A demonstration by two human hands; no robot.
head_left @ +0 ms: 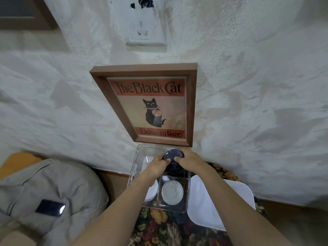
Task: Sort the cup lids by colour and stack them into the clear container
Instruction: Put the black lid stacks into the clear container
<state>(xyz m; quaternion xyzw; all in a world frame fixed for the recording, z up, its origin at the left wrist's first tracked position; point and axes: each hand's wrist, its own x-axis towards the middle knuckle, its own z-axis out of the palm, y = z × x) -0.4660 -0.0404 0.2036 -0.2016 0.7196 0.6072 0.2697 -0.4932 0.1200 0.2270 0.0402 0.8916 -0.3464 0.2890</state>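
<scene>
I read the dark lids [173, 157] as a nested stack standing in the far right compartment of the clear container [188, 192], close under the framed cat print [147, 103] on the wall. Thin moulded plastic like this should weigh almost nothing, flex at the rim and slide easily one on another, so I'd judge the safe hold to be at the rims on opposite sides, squeezing lightly so that the stack stays square and nothing buckles. That's about how the hands sit. The left hand [157, 165] has its fingers curled against the stack's left edge, and the right hand [186, 159] cups the right edge with its fingertips on the top lid, so both are pinching the stack between them. Both forearms reach forward over the container, the left one crossing a near compartment and covering part of a white stack [154, 191]. The other white lids [172, 192] lie flat in the near right compartment. The container rests on a flowered cloth [159, 226], with a white tray [221, 201] just beside it on the right.
</scene>
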